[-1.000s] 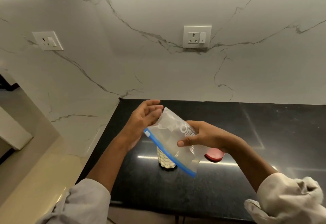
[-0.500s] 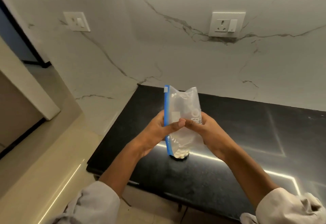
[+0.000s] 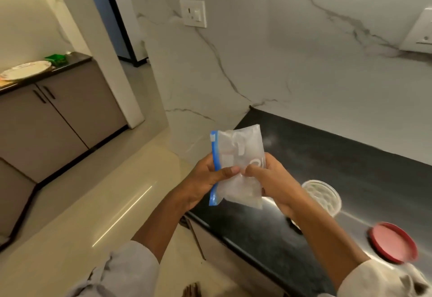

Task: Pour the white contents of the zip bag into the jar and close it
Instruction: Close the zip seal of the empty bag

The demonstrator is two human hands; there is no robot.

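The zip bag (image 3: pixel 237 168) stands on end in the air off the counter's corner, blue seal to the left. The left hand (image 3: pixel 208 179) pinches its seal edge; the right hand (image 3: pixel 271 179) grips the opposite side. The open jar (image 3: pixel 323 197) and red lid (image 3: pixel 392 241) sit on the black counter (image 3: pixel 327 156).

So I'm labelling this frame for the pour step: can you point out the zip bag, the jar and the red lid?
zip bag (image 3: pixel 240 154): head view, on the clear upper panel above the hands.
jar (image 3: pixel 323 197): head view, on its open mouth.
red lid (image 3: pixel 392 241): head view, on the middle of its flat top.
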